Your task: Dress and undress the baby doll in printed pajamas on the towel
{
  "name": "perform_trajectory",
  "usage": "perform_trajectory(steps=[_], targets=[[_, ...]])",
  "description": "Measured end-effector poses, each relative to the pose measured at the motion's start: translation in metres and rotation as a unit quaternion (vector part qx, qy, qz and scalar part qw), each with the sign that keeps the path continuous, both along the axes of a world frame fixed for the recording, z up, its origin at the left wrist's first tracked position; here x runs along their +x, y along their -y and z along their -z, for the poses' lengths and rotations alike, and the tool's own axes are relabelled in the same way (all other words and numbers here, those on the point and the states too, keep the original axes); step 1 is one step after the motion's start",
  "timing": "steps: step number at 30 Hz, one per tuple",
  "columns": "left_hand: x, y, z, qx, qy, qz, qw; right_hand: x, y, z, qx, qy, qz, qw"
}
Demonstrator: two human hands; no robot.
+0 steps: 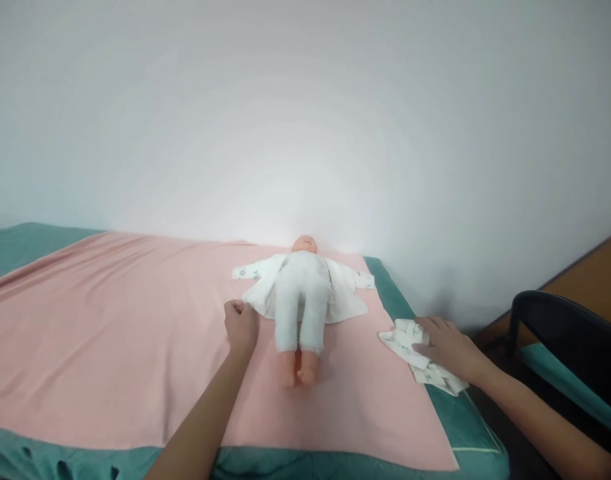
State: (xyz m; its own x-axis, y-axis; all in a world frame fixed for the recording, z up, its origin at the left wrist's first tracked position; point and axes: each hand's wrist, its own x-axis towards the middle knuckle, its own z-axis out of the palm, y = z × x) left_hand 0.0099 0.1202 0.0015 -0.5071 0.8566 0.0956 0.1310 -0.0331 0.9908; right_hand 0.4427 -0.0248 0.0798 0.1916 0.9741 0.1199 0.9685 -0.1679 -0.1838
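A baby doll (302,293) with a white cloth body lies on its back, its bare feet toward me. Beneath it a white baby jacket (346,297) is spread open, the printed cuffs stretched out to both sides. My left hand (240,323) is closed at the jacket's lower left corner, seemingly pinching the hem; the fingertips are partly hidden. Off to the right, my right hand (448,343) grips a folded white printed baby garment (410,343) at the bed's right edge, thumb and fingers around part of it.
A pink sheet (110,347) covers most of the green bed (395,293), with some wrinkles at left. Behind stands a pale wall (305,120). A black chair (560,320) with a green seat is at the right, beyond the bed's edge.
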Motion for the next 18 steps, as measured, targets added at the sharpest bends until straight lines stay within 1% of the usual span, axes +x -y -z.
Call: perform_trajectory(steps=[2, 3, 6, 8, 10, 11, 12, 13, 14, 16, 18], targets=[[0.001, 0.003, -0.002, -0.010, -0.022, 0.001, 1.000, 0.013, 0.002, 0.001, -0.036, -0.034, 0.018, 0.999], [0.001, 0.004, -0.003, -0.014, -0.031, 0.007, 0.999, 0.014, 0.002, 0.002, -0.041, -0.049, 0.020, 0.998], [0.002, 0.008, -0.005, -0.021, -0.052, 0.025, 0.998, 0.007, -0.001, 0.000, -0.022, -0.070, 0.013, 0.997], [0.002, 0.012, -0.006, -0.023, -0.061, 0.039, 0.997, -0.005, -0.005, -0.009, -0.002, -0.082, 0.012, 0.997], [0.001, 0.017, -0.005, -0.022, -0.066, 0.057, 0.996, -0.020, -0.011, -0.026, 0.027, -0.122, 0.018, 0.992], [0.001, 0.020, -0.005, -0.018, -0.063, 0.070, 0.995, -0.029, -0.014, -0.036, 0.044, -0.158, 0.025, 0.986], [0.001, 0.024, -0.004, -0.011, -0.056, 0.086, 0.995, -0.039, -0.016, -0.047, 0.059, -0.207, 0.031, 0.976], [0.001, 0.027, -0.003, -0.003, -0.044, 0.105, 0.993, -0.051, -0.019, -0.058, 0.067, -0.269, 0.041, 0.960], [0.001, 0.031, -0.003, 0.006, -0.028, 0.125, 0.992, -0.065, -0.022, -0.068, 0.072, -0.344, 0.048, 0.935], [0.002, 0.040, -0.003, 0.019, 0.011, 0.160, 0.987, -0.096, -0.028, -0.084, 0.070, -0.492, 0.029, 0.867], [0.003, 0.050, -0.004, 0.028, 0.047, 0.186, 0.981, -0.130, -0.037, -0.092, 0.087, -0.547, -0.007, 0.832]])
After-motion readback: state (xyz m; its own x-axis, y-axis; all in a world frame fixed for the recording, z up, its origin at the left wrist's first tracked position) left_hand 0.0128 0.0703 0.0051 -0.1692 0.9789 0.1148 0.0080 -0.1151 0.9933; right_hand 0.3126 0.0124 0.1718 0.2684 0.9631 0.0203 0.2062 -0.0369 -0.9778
